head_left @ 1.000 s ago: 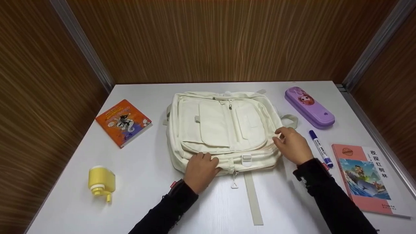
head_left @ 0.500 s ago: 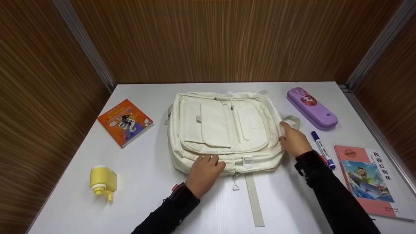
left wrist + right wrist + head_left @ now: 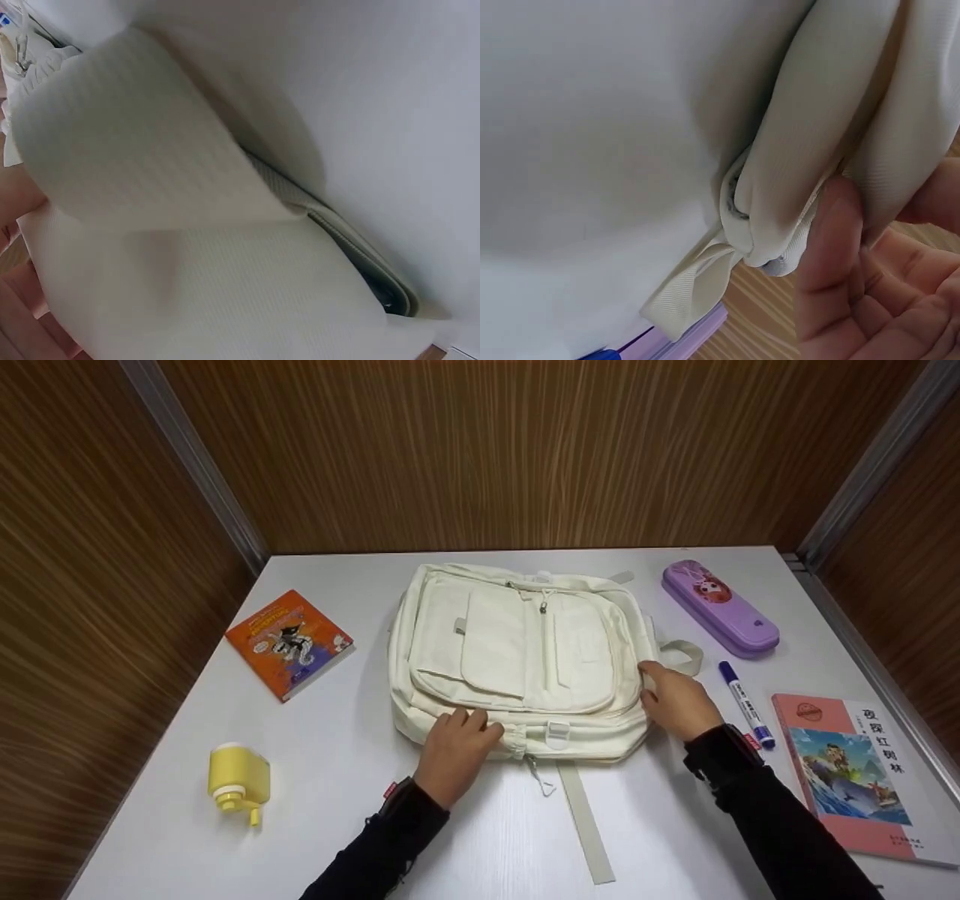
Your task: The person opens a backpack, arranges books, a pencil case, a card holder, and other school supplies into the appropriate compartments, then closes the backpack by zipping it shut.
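A cream backpack (image 3: 525,652) lies flat in the middle of the white table (image 3: 675,825), front pockets up. My left hand (image 3: 454,750) sits at its near edge, fingers curled on the fabric left of the zip pull (image 3: 544,787). In the left wrist view only a raised fold of backpack fabric (image 3: 150,150) shows. My right hand (image 3: 675,697) grips the backpack's right side by the side strap loop (image 3: 682,652). In the right wrist view the right hand (image 3: 870,285) has its thumb (image 3: 832,247) pinching a bunched fold of the backpack (image 3: 840,112).
An orange book (image 3: 289,641) and a yellow bottle-like object (image 3: 236,780) lie to the left. On the right are a purple pencil case (image 3: 718,607), a blue marker (image 3: 742,701) and a pink book (image 3: 855,772). A loose strap (image 3: 585,825) trails toward me. Wood walls enclose the table.
The backpack has slid a little away from me and turned slightly, its near edge now farther up the table. Both hands went with it, staying on its near edge and right side.
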`<state>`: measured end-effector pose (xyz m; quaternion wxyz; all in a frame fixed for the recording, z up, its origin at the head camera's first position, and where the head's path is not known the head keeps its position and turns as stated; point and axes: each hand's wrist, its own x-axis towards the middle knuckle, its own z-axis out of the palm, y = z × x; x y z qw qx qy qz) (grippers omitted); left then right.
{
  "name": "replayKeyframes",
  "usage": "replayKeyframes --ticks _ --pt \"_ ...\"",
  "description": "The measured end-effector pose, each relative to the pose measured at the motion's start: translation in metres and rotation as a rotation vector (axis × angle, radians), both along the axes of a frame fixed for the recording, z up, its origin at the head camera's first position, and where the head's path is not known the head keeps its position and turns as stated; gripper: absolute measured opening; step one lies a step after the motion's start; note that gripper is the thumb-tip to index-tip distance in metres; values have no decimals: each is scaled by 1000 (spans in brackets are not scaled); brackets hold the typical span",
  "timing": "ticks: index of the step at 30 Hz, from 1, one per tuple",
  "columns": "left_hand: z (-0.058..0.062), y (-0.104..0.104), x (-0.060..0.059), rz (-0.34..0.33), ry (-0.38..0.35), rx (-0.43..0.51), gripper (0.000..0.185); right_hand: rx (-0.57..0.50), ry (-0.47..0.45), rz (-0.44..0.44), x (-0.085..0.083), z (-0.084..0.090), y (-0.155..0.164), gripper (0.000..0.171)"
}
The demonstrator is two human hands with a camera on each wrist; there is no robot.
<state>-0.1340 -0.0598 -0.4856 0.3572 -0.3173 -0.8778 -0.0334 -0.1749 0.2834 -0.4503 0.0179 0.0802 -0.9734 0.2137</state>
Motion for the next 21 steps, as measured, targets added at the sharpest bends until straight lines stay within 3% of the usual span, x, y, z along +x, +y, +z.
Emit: replayKeyframes --ticks 6,14,21 --pt "0 -13 -6 59 -7 -25 22 15 57 7 15 -2 -7 37" --pt "0 -25 -14 72 6 0 18 29 95 27 33 -5 -19 9" --pt "3 -36 -19 100 -28 12 20 69 142 78 45 -6 -31 23"
